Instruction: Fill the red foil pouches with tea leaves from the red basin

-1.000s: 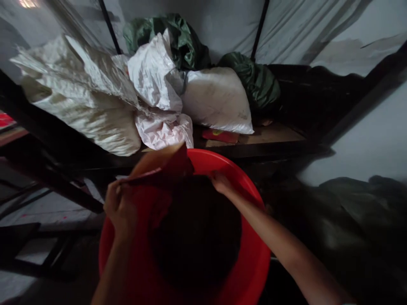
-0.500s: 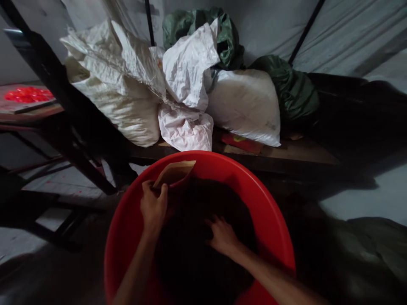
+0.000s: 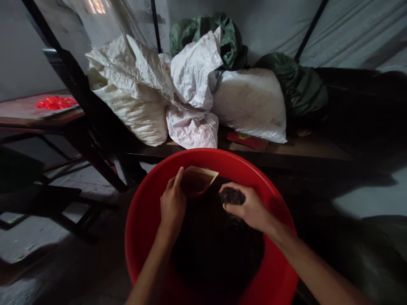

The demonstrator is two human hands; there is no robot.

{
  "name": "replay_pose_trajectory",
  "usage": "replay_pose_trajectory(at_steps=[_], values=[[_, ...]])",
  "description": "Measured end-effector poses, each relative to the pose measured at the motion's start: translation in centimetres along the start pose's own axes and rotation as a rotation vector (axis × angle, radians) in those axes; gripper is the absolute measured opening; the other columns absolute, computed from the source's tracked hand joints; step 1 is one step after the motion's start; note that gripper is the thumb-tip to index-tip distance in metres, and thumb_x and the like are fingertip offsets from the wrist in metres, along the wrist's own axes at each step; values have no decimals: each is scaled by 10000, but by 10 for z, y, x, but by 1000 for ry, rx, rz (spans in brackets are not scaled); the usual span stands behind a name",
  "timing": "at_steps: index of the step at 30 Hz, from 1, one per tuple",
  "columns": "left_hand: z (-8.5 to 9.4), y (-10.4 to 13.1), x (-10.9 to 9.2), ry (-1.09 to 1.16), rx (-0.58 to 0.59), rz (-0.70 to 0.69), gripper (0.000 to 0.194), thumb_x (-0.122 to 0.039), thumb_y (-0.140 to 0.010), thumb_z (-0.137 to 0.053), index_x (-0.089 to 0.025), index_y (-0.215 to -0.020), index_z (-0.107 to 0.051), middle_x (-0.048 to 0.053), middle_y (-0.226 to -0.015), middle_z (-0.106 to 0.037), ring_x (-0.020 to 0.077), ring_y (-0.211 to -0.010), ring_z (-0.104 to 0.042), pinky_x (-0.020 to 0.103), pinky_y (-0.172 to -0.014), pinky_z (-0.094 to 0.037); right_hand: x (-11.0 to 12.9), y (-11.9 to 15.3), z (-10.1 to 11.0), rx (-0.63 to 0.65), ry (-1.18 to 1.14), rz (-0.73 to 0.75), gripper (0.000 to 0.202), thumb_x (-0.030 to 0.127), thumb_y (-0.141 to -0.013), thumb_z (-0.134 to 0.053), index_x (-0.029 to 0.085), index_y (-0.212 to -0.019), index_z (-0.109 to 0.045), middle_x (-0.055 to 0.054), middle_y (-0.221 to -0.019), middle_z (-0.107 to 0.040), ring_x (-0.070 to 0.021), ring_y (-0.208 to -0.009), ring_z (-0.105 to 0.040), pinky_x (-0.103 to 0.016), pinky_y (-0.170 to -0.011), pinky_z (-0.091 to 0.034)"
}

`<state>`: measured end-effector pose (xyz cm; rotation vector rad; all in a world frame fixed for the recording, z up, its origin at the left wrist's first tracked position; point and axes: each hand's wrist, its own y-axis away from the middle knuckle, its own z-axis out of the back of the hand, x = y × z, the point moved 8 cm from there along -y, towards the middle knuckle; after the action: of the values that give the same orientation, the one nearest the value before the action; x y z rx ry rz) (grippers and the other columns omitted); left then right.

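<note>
A big red tub (image 3: 149,195) stands before me with a dark, loose, crumbly material (image 3: 219,254) in it; its kind I cannot tell, though it resembles dried leaves. My left hand (image 3: 173,203) grips the near-left side of a paper bag (image 3: 199,180), whose mouth gapes and shows a pale edge. The bag is tilted inside the tub's far left part. To its right, my right hand (image 3: 246,205) is closed around a clump of the dark material (image 3: 232,197), raised above the heap. Bits hang below its fingers.
Behind the tub, white sacks (image 3: 251,101) and green sacks (image 3: 292,84) rest on a low wooden bench (image 3: 318,150). At left, small red items (image 3: 55,102) lie on a table (image 3: 19,111), with a dark stool (image 3: 63,203) below. Dark poles (image 3: 316,29) rise at the back.
My right hand has come up out of the dark material with a clump in its fingers. My left hand has moved the paper bag right, nearer to it. The view has shifted slightly.
</note>
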<state>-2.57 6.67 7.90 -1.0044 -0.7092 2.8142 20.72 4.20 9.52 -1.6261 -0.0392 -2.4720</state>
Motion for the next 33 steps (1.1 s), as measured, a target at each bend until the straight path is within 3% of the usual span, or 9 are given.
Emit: replay_pose_trajectory(at_steps=[3, 6, 11, 14, 18, 22, 25, 29, 33], values=[[-1, 1, -24, -43, 104, -58, 832, 61, -755, -423, -290, -1502, -523, 78, -1546, -541, 272, -1212, -688, 373, -934, -617, 51, -16, 15, -11, 14, 153, 347, 229, -704, -695, 235, -1049, -730, 11, -999, -743, -176, -924, -685, -287, -857, -532], [-3, 0, -34, -29, 125, -97, 707, 36, -760, -469, -257, -1390, -599, 75, -1614, -466, 282, -1184, -700, 359, -862, -636, 75, -44, -5, 102, 154, 256, 395, 185, -727, -718, 257, -1115, -734, 23, -1062, -759, -171, -973, -700, -288, -909, -526], [-2, -13, -18, 38, 44, 34, 535, -33, -871, -462, -212, -1366, -555, 128, -1375, -659, 283, -1113, -717, 389, -852, -618, 70, -91, -50, 193, 526, 364, 485, 140, -756, -759, 230, -1232, -731, -44, -1124, -765, -210, -1029, -705, -330, -969, -514], [0, -23, -6, -8, 4, 51, 467, -55, -912, -437, -200, -1334, -575, 140, -1407, -633, 281, -1118, -705, 394, -895, -594, 63, -106, -40, 86, 418, 416, 353, 94, -816, -702, 225, -1139, -761, -28, -1110, -765, -170, -1022, -705, -293, -967, -505], [4, -31, 12, -12, -49, 48, 395, -107, -965, -420, -199, -1295, -616, 135, -1468, -592, 286, -1229, -654, 418, -984, -565, 7, -122, 13, -187, 307, 197, 213, 167, -936, -580, 211, -1034, -764, -7, -973, -771, -144, -873, -716, -258, -834, -525], [10, -29, 29, 62, -165, 61, 373, -111, -944, -448, -204, -1254, -632, 116, -1499, -561, 265, -1309, -603, 430, -1085, -525, -96, -139, 29, -108, 561, -174, 347, 295, -1042, -446, 177, -1261, -687, -82, -1211, -738, -196, -1085, -692, -321, -982, -505], [18, -24, 32, 103, -260, 33, 349, -81, -909, -455, -202, -1165, -660, 85, -1518, -550, 234, -1335, -587, 407, -1141, -490, -157, -144, -4, 84, 665, -272, 445, 415, -1008, -579, 174, -1377, -638, -143, -1413, -640, -296, -1331, -561, -454, -1147, -397], [27, -22, 32, 97, -266, 23, 263, -118, -906, -493, -201, -1024, -712, 54, -1415, -649, 235, -1255, -653, 410, -1136, -502, -198, -126, -75, 266, 768, -321, 687, 599, -932, -658, 323, -1539, -492, -155, -1653, -368, -460, -1498, -304, -692, -1140, -298], [19, -21, 36, 115, -150, 29, 463, -64, -848, -506, -219, -1241, -696, 35, -1457, -636, 223, -1303, -639, 377, -1156, -500, -205, -92, -109, 320, 814, -310, 723, 583, -882, -705, 354, -1535, -497, -135, -1625, -387, -459, -1449, -375, -584, -1100, -409]])
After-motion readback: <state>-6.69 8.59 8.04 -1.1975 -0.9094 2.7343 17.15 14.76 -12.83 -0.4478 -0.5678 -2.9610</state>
